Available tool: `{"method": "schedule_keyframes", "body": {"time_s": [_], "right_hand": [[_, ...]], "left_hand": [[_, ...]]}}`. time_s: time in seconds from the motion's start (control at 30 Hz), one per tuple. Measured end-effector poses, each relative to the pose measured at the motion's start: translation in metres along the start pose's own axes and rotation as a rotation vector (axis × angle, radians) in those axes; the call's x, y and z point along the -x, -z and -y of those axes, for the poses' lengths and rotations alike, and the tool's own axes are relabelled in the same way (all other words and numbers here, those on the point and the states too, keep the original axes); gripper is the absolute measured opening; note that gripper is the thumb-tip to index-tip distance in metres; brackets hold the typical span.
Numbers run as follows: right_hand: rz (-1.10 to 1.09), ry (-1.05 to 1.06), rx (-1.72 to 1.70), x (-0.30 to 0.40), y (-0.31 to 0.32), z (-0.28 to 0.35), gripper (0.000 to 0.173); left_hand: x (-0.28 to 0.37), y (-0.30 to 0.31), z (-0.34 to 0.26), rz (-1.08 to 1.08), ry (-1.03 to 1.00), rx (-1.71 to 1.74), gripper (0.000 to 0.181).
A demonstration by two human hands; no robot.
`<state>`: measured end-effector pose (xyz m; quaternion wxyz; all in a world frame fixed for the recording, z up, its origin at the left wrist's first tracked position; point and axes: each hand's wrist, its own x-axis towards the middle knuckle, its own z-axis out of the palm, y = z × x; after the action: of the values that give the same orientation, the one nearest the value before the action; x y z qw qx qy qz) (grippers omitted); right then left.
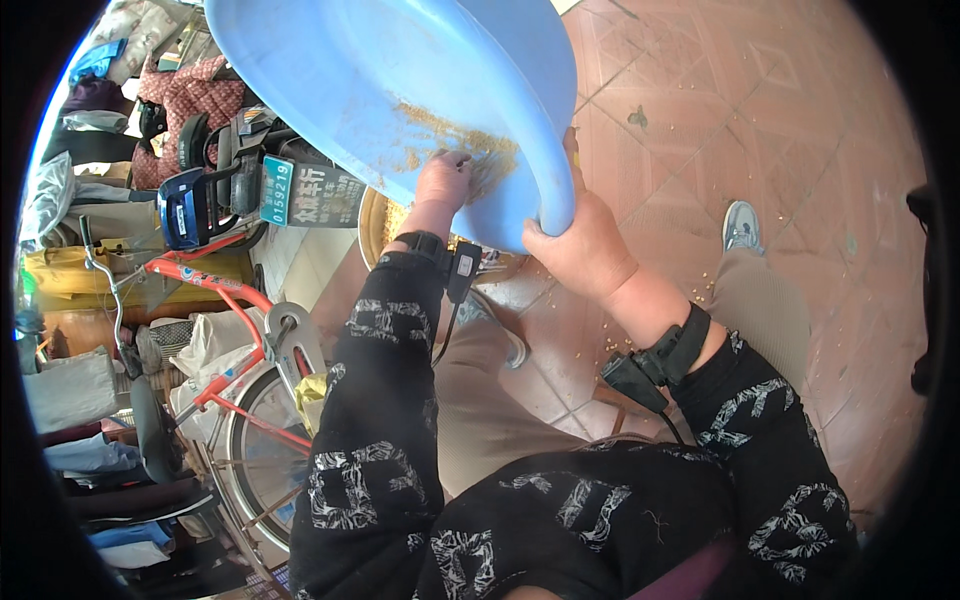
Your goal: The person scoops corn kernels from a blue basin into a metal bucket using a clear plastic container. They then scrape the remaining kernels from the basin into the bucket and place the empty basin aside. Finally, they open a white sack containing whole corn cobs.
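A large blue plastic basin is tilted up in front of me. My right hand grips its near rim, thumb on the inner side and fingers against the outside. Inside the basin is my left hand, fingers curled against a smear of brown, grainy debris. Whether those fingers pinch anything is hidden. Partly covered by the basin and my left forearm, a round container of yellow kernels stands below.
Loose yellow kernels are scattered over the reddish tiled floor near my feet. To the left stand a red bicycle and an electric scooter with a plate, beside piled clothes and bags.
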<state>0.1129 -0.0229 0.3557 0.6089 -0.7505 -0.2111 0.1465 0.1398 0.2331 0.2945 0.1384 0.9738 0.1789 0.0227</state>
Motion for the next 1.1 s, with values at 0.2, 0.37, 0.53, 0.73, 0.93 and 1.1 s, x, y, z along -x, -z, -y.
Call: {"method": "schedule_keyframes", "body": {"time_s": [0.2, 0.37, 0.53, 0.73, 0.93, 1.1], "right_hand": [[0.017, -0.033, -0.012, 0.000, 0.003, -0.003, 0.099], [-0.001, 0.001, 0.000, 0.000, 0.003, 0.000, 0.101], [0.013, -0.028, 0.008, 0.001, 0.002, 0.001, 0.101], [-0.007, 0.001, -0.005, 0.000, 0.002, -0.003, 0.099], [-0.008, -0.005, 0.007, 0.001, -0.001, -0.002, 0.099], [-0.039, 0.026, 0.004, 0.001, -0.003, -0.004, 0.099]], "left_hand": [[-0.022, -0.008, -0.011, 0.128, 0.073, -0.042, 0.024], [-0.034, -0.022, -0.012, 0.097, 0.006, -0.088, 0.025], [-0.038, -0.034, -0.007, 0.085, 0.071, 0.000, 0.021], [-0.033, -0.027, 0.019, 0.092, 0.004, -0.116, 0.019], [-0.020, -0.004, 0.055, 0.072, 0.112, -0.049, 0.017], [-0.017, -0.002, 0.057, 0.071, 0.070, 0.017, 0.017]]}}
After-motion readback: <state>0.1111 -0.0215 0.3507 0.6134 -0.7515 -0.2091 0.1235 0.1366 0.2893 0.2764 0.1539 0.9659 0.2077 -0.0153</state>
